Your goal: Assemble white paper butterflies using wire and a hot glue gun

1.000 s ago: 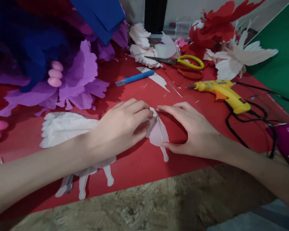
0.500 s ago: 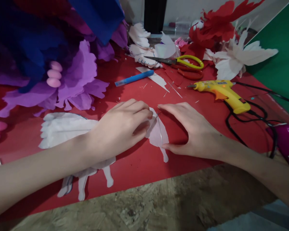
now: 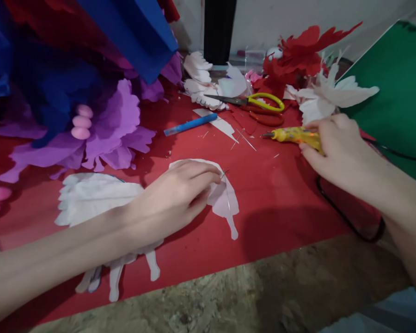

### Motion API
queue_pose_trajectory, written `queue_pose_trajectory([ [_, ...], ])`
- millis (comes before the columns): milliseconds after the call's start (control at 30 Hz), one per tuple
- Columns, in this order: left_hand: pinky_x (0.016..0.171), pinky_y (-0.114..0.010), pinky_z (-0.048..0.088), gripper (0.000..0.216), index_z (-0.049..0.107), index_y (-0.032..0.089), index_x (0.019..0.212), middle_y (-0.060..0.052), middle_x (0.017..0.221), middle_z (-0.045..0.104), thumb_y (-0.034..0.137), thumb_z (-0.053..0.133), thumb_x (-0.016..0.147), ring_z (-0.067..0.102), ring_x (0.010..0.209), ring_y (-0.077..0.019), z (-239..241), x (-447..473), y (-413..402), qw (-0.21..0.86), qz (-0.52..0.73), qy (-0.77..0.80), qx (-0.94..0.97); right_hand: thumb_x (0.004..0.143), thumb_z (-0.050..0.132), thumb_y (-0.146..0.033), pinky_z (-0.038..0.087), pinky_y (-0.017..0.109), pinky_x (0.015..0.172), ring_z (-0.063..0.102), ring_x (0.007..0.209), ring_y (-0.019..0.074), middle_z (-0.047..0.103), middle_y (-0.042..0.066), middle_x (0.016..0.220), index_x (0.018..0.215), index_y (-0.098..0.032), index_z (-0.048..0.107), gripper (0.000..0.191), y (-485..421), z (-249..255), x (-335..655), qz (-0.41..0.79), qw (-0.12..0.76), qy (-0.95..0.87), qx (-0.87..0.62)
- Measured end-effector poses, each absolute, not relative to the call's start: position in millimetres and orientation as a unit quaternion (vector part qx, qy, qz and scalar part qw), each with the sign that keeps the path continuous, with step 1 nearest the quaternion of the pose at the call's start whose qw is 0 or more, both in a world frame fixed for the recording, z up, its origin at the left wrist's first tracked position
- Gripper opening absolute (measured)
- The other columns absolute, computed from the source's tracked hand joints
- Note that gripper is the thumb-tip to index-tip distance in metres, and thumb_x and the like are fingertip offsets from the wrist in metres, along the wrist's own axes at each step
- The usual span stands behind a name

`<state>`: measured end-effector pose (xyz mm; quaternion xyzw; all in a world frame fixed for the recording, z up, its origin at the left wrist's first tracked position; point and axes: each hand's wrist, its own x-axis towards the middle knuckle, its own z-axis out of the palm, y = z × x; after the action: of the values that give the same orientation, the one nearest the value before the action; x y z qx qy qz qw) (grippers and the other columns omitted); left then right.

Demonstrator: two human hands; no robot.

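My left hand [image 3: 185, 194] lies over a white wing-shaped cutout [image 3: 223, 206] on the red sheet. Its fingers are curled, with the fingertips down on the cutout near a thin wire [image 3: 229, 194] that runs along the wing toward its narrow tail. Exactly how the fingertips touch the wire is hidden. On the right, my right hand [image 3: 336, 143] is wrapped round the body of a yellow hot glue gun [image 3: 287, 134], whose nozzle points left. Under my left forearm lies a stack of white wing cutouts [image 3: 97, 192], partly covered.
Scissors [image 3: 242, 100] with yellow and red handles, a blue pen-like tool [image 3: 190, 124] and wire bits [image 3: 244, 138] lie behind the hands. Purple paper petals [image 3: 114, 125] crowd the left. White [image 3: 329, 95] and red butterflies [image 3: 301, 55] stand at the back right. A black cord [image 3: 346, 222] loops nearby.
My right hand has left the wing cutout and moved right, closing on the glue gun. The left hand stays on the cutout. The view has shifted slightly.
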<state>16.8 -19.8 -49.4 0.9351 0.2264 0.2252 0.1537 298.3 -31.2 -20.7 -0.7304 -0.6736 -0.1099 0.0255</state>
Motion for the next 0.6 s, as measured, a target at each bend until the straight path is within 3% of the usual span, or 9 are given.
queue_pose_trajectory([
  [67, 0.093, -0.032, 0.045, 0.023, 0.061, 0.011, 0.098, -0.008, 0.107, 0.065, 0.008, 0.04, 0.087, 0.057, 0.105, -0.0185, -50, 18, -19, 0.148, 0.227, 0.22, 0.937, 0.077, 0.048, -0.018, 0.04, 0.044, 0.091, 0.044, 0.109, 0.0321, 0.048, 0.024, 0.11, 0.113, 0.003, 0.049, 0.042, -28, -26, 309, -0.111, -0.037, -0.611, -0.783],
  [167, 0.091, -0.033, 0.046, 0.024, 0.063, 0.01, 0.092, -0.009, 0.103, 0.066, 0.012, 0.039, 0.09, 0.058, 0.101, -0.0197, -49, 20, -18, 0.145, 0.224, 0.212, 0.94, 0.078, 0.046, -0.014, 0.041, 0.04, 0.088, 0.046, 0.108, 0.0303, 0.05, 0.025, 0.109, 0.114, 0.005, 0.048, 0.041, -25, -30, 317, -0.086, -0.061, -0.579, -0.809],
  [300, 0.089, -0.034, 0.044, 0.022, 0.063, 0.012, 0.087, -0.008, 0.1, 0.066, 0.014, 0.041, 0.09, 0.059, 0.097, -0.0187, -47, 20, -17, 0.165, 0.208, 0.21, 0.941, 0.078, 0.049, -0.015, 0.042, 0.03, 0.075, 0.052, 0.086, 0.0192, 0.055, 0.017, 0.102, 0.107, -0.004, 0.053, 0.031, -25, -27, 323, -0.047, -0.071, -0.561, -0.823],
  [400, 0.093, -0.034, 0.041, 0.013, 0.06, 0.014, 0.093, -0.007, 0.105, 0.063, 0.019, 0.048, 0.088, 0.056, 0.102, -0.0181, -46, 20, -19, 0.19, 0.198, 0.226, 0.935, 0.077, 0.052, -0.019, 0.036, 0.027, 0.061, 0.044, 0.066, 0.0127, 0.054, 0.011, 0.089, 0.089, -0.01, 0.054, 0.016, -26, -25, 326, -0.026, -0.078, -0.56, -0.824],
  [600, 0.092, -0.038, 0.039, 0.038, 0.05, 0.013, 0.107, -0.01, 0.115, 0.059, 0.035, 0.063, 0.08, 0.053, 0.106, -0.0224, -46, 26, -22, 0.174, 0.168, 0.257, 0.936, 0.073, 0.053, -0.019, 0.031, 0.025, 0.058, 0.038, 0.064, 0.0104, 0.047, 0.005, 0.078, 0.075, -0.015, 0.044, 0.011, -26, -30, 328, -0.021, -0.05, -0.572, -0.818],
])
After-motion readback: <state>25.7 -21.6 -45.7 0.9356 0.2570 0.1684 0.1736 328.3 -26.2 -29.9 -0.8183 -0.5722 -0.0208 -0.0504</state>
